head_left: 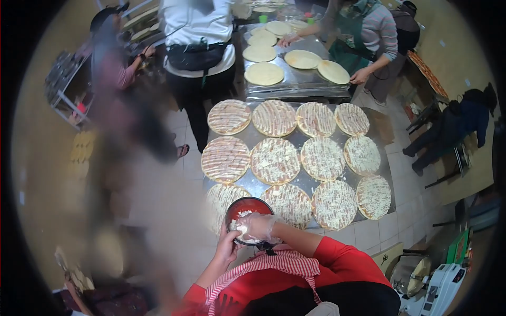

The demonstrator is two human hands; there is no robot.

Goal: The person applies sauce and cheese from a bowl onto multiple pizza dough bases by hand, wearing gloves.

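My left hand (226, 248) grips the near rim of a red bowl (247, 204) that holds white shredded cheese. My right hand (255, 226), in a clear plastic glove, is inside the bowl with its fingers closed over a clump of cheese. The bowl hangs above the near left corner of a steel table (305, 181). Several round pizzas (275, 160) lie on it in rows, with sauce stripes and cheese. The nearest pizza (220, 199) is partly hidden behind the bowl.
A second steel table (295, 87) farther off carries several plain dough rounds (264, 73). A person in a green apron (363, 42) has their hands on the rounds. Another in a white top (197, 31) stands at its left. A grey machine (437, 287) is at lower right.
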